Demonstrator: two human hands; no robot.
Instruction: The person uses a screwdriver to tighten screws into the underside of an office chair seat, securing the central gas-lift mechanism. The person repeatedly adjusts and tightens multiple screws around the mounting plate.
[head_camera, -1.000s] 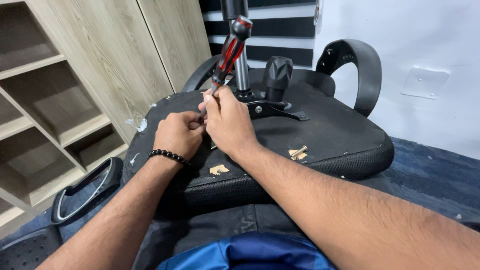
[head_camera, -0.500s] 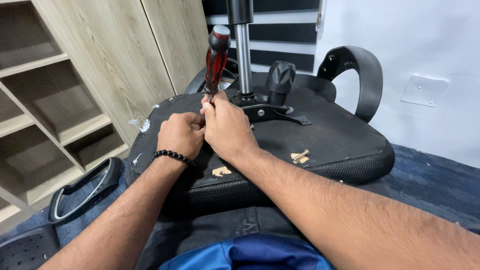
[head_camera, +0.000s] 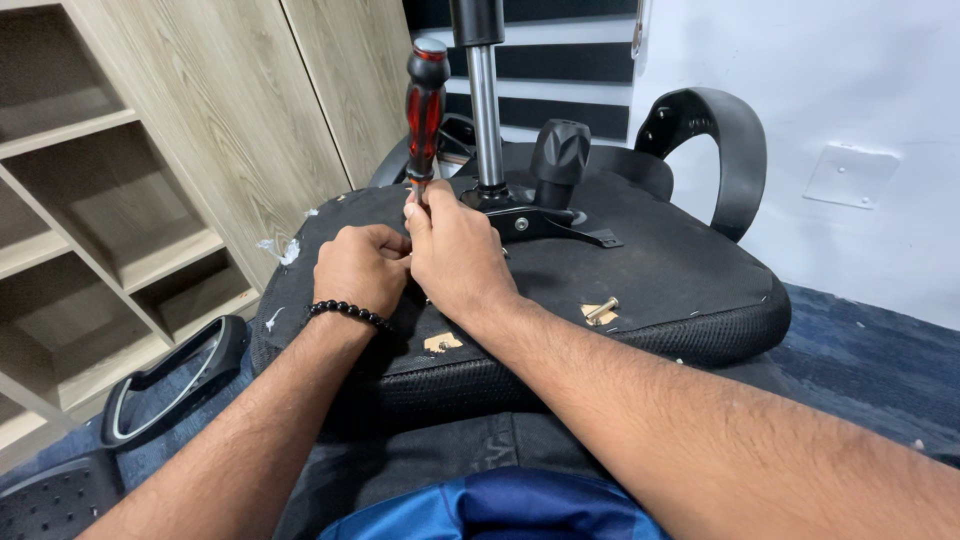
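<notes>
our right hand (head_camera: 455, 250) had its fingers (head_camera: 415, 205) pinched around the lower shaft of the red-and-black screwdriver (head_camera: 424, 105), which stood upright on the underside of the overturned chair seat (head_camera: 680, 270). our left hand (head_camera: 362, 268), fingers curled shut, pressed against the right one at the tool's base. a loose bolt (head_camera: 601, 311) lay on the seat nearby, the wooden shelf unit (head_camera: 120, 200) beside us.

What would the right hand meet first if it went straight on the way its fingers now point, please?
Probably the metal bracket at the foot of the gas-lift column, just beyond the right hand, which grips the screwdriver; depth is hard to judge.
</notes>
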